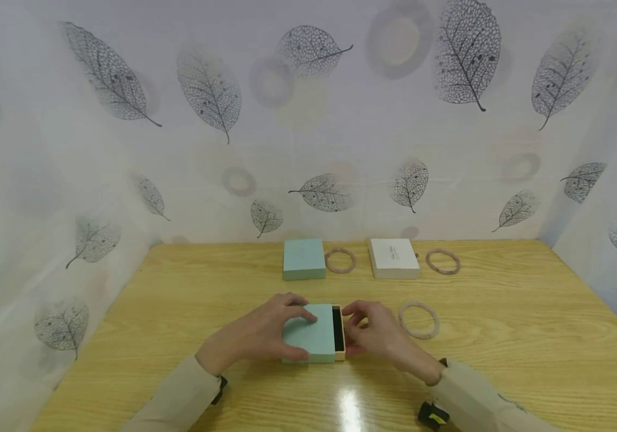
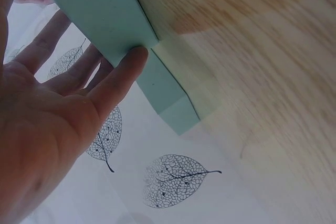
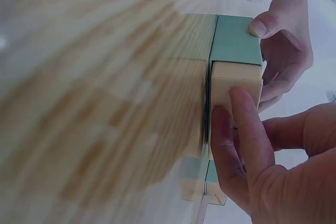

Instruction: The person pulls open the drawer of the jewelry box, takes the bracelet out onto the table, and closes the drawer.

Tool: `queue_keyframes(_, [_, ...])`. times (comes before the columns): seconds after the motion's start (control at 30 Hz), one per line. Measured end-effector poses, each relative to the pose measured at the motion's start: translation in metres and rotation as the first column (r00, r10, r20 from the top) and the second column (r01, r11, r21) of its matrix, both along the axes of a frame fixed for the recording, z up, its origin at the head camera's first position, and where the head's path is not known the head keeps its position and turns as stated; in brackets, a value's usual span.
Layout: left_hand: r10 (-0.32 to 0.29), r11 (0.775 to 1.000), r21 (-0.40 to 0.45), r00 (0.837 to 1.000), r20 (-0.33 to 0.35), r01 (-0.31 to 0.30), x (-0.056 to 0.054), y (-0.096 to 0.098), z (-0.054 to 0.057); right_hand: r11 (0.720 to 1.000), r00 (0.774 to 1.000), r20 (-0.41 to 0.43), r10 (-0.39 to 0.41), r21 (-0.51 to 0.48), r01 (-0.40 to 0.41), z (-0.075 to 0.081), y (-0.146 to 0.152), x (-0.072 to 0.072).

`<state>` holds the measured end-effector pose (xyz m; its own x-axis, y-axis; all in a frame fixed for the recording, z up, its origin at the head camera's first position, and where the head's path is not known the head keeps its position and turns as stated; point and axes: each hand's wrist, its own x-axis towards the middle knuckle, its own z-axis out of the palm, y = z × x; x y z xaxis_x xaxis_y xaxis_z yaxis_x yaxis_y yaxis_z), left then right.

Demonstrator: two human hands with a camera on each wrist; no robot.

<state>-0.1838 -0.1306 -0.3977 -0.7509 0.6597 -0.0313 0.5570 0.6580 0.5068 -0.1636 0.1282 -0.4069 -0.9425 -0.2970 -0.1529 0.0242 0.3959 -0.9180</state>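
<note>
A mint-green sliding box (image 1: 311,330) lies on the table with its cream drawer (image 3: 223,74) partly out to the right. A strip of dark drawer lining (image 1: 338,329) shows. My left hand (image 1: 270,333) grips the sleeve, thumb along the near side and fingers over the top and far side. At the drawer's right end is my right hand (image 1: 376,333). In the right wrist view its fingertips (image 3: 240,95) touch the drawer's outer face; whether they pinch a tab there is hidden. Right of this hand lies a pale bangle (image 1: 436,320).
Farther back stand another mint-green box (image 1: 304,259) and a white box (image 1: 395,258). Beside them lie two pinkish bangles, one next to the green box (image 1: 341,250) and one next to the white box (image 1: 443,251). A leaf-patterned curtain (image 1: 206,198) borders the wooden table (image 1: 179,288).
</note>
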Motion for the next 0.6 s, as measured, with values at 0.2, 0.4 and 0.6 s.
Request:
queue_keyframes(0.2, [-0.006, 1.0, 0.003, 1.0, 0.001, 0.006, -0.0003, 0.0004, 0.0, 1.0, 1.0, -0.006, 0.007, -0.006, -0.007, 0.0001, -0.002, 0.0004])
queue_keyframes(0.4, [-0.01, 1.0, 0.007, 1.0, -0.002, 0.01, -0.0012, -0.0002, -0.0015, 1.0, 1.0, -0.008, 0.014, -0.002, -0.014, 0.0002, -0.004, 0.0003])
queue_keyframes(0.6, [-0.008, 1.0, 0.009, 1.0, -0.007, 0.008, -0.0013, -0.0005, -0.002, 1.0, 1.0, -0.003, 0.02, -0.024, -0.02, -0.0018, -0.0061, -0.0017])
